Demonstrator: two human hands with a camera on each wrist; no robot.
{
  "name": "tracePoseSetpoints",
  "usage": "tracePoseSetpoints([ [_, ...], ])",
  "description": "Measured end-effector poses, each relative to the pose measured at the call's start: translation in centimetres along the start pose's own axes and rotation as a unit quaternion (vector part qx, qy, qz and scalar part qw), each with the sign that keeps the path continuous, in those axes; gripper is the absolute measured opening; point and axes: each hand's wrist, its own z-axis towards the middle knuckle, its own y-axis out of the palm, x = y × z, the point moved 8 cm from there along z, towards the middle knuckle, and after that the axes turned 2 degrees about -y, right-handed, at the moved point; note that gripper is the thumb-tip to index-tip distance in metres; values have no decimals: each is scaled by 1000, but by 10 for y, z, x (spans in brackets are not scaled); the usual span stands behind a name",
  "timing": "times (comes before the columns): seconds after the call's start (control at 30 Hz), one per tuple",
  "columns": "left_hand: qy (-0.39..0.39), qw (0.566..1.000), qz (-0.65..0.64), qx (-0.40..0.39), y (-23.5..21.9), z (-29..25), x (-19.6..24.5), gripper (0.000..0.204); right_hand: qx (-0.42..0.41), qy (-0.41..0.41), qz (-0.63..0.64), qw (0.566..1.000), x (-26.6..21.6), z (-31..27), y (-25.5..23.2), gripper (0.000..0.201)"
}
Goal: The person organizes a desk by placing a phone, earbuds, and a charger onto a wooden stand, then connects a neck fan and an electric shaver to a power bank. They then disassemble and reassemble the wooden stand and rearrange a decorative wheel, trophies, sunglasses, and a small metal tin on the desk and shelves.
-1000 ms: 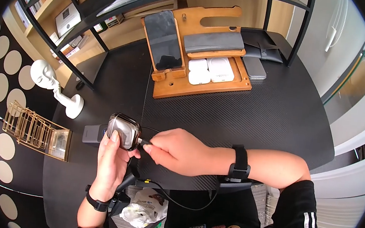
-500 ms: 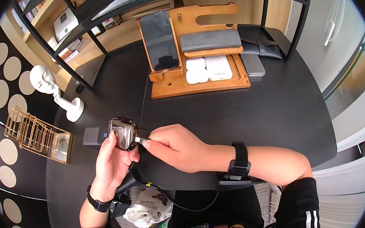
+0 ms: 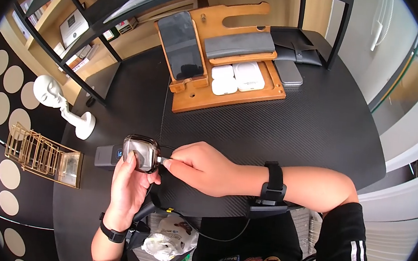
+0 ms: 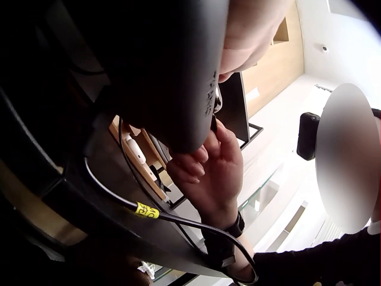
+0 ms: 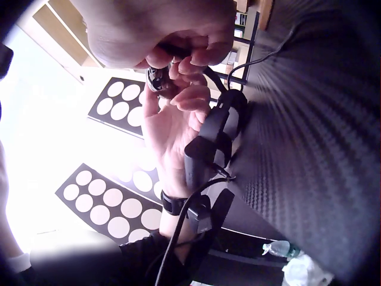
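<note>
I see the left hand point(image 3: 129, 189) grip a glossy case point(image 3: 142, 150), likely steadying it; the right hand point(image 3: 202, 169) pinches a plug point(image 3: 161, 160) beside it.

Seemingly an office or study; desk point(image 3: 279, 132), bookshelf point(image 3: 101, 59), phone stand point(image 3: 228, 102) show it.

Upper centre of frame: stand point(image 3: 211, 104) on desk point(image 3: 269, 136), phone point(image 3: 181, 47) at its left, case point(image 3: 240, 44) on its right ledge. Left of frame: figurine point(image 3: 51, 92); rack point(image 3: 41, 152) lower down.
</note>
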Motion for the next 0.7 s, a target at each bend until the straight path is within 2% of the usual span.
tracePoseSetpoints([
  [0.07,3,1000,24,11,1,-1,0,36,-19,49,-24,998,11,0,3,30],
  [0.2,9,998,63,20,0,-2,1,35,-32,52,-12,998,13,-1,5,31],
  [0.3,20,994,103,7,7,-3,4,33,-32,20,28,999,10,-2,6,38],
  [0.5,24,994,109,4,11,-3,4,28,-55,87,12,995,19,-3,8,37],
  [0.57,30,993,117,8,12,-3,5,28,-45,137,60,988,30,-5,9,27],
  [0.6,29,990,136,-6,13,-2,4,28,-48,136,59,988,34,-5,11,27],
  [0.67,32,988,153,-18,14,-2,4,27,22,92,152,984,36,-4,4,18],
  [0.7,44,985,167,-26,17,-2,5,27,-9,120,145,982,39,-5,5,24],
])
